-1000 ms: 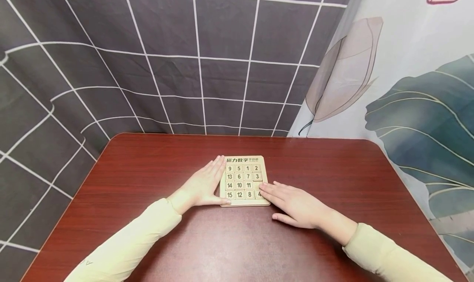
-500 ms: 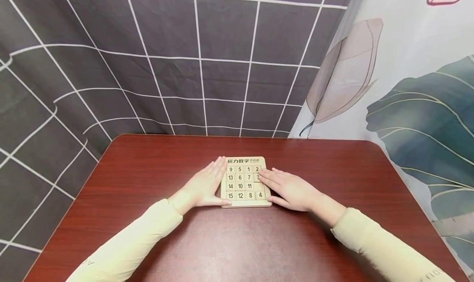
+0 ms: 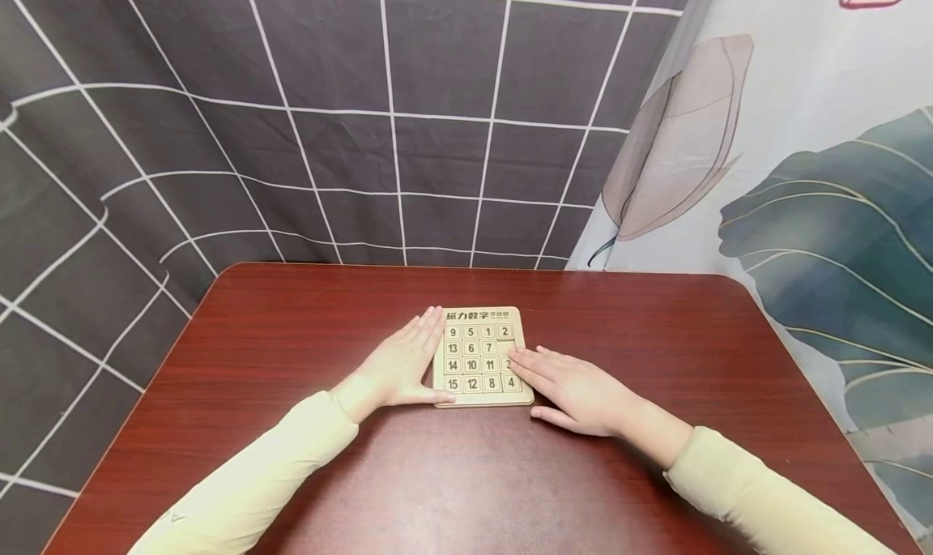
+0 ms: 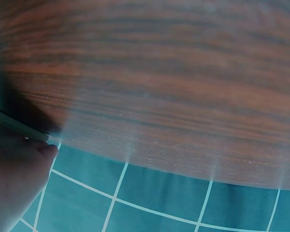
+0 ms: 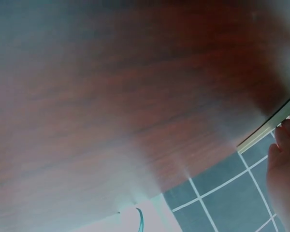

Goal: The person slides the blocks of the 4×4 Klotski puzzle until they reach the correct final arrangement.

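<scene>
Left hand (image 3: 399, 365): lay spread, straight fingers and thumb touching the number board (image 3: 484, 400) without gripping it.
Right hand (image 3: 579, 393): was extended, straight fingertips resting on the 3 tile (image 3: 508, 367), clasping nothing.
Number board: lay flat between both hands.
Red-brown table (image 3: 364, 482): spread beneath both hands.

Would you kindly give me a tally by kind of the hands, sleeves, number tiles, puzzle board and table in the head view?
2 hands: left hand and right hand
2 sleeves: left sleeve and right sleeve
15 number tiles, one partly covered
1 puzzle board
1 table
Total: 21
</scene>
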The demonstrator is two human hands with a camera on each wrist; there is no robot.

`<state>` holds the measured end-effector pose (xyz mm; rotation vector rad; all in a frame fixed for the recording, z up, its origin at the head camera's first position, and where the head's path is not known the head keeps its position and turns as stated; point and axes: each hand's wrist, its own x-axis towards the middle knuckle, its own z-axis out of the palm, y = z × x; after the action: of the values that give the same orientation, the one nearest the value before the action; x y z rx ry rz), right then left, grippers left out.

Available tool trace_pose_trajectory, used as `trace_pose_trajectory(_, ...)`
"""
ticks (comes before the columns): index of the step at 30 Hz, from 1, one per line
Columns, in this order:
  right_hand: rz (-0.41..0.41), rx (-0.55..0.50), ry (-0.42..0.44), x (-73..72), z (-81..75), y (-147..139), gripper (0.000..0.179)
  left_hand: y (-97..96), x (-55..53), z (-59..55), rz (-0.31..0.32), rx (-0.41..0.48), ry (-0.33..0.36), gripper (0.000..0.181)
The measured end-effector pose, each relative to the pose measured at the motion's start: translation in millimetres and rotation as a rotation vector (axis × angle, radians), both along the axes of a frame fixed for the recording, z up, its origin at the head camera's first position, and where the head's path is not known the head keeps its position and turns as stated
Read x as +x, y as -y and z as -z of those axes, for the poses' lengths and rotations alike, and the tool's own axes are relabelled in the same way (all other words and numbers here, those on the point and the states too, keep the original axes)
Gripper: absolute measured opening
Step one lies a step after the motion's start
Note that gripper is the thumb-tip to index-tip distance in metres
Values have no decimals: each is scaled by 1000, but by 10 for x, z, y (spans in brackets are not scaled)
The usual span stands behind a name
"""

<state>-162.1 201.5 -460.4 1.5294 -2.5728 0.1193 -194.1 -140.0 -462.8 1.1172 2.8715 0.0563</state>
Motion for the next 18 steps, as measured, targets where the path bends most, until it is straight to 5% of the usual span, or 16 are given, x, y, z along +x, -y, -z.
trace_pose_trajectory(6,9,-10,8,-51,-41,16,66,-4,10,-19,3,12,4,126)
trace_pose_trajectory(18,107,22,70,-406,-94,161,67,-9,11,-25,-1,17,14,126)
